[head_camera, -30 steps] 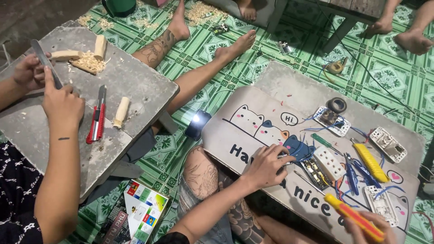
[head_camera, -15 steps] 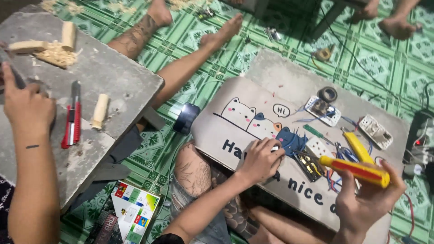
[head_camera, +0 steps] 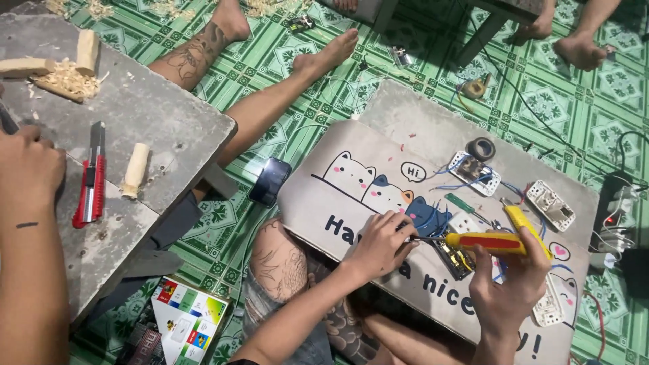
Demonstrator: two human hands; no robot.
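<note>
Fingers of right hand [head_camera: 508,284] wrapped around yellow-and-red plastic-handled screwdriver [head_camera: 488,242], tip at small dark electrical part [head_camera: 454,257] on cat-printed grey lap board [head_camera: 378,145]. Left hand [head_camera: 380,245] fingers curled, pinching beside that part.

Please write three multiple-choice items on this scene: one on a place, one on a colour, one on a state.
1. Where does the red utility knife lie?
A on the grey board
B on the floor mat
C on the cat-print table

2. What colours is the screwdriver handle?
A blue and white
B yellow and red
C all black

3. What is the right hand doing?
A resting open
B gripping the screwdriver
C holding the phone

A: the knife rests on the grey board. B: the handle is yellow with red. B: the fingers wrap the handle while the left hand steadies its tip.
</note>
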